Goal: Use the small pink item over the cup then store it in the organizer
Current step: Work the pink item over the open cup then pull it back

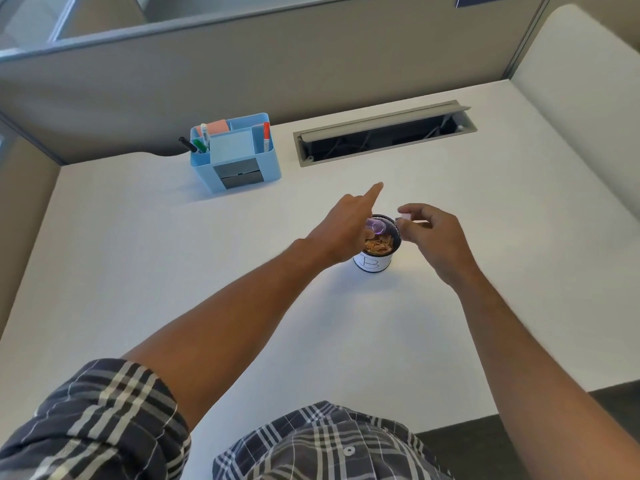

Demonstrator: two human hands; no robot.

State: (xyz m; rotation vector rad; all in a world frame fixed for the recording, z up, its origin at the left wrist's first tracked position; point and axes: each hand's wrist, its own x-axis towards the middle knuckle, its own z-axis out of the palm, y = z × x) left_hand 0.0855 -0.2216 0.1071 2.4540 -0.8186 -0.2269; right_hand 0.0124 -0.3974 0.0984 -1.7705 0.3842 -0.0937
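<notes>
The person wears a plaid shirt [322, 445] in dark navy-grey with white and tan crossing stripes. One small white button [349, 450] sits on the front placket. The left sleeve [93, 420] is rolled into a thick cuff above the elbow. Both forearms are bare. No sleeve is visible on the right arm.

Single head-worn wide-angle view, looking forward and steeply down onto the white rectangular worktop [173, 271] from close above.

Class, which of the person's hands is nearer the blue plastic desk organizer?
Left. The left hand is over the cup's left rim, on the blue plastic desk organizer's side; the right hand is farther right.
</notes>
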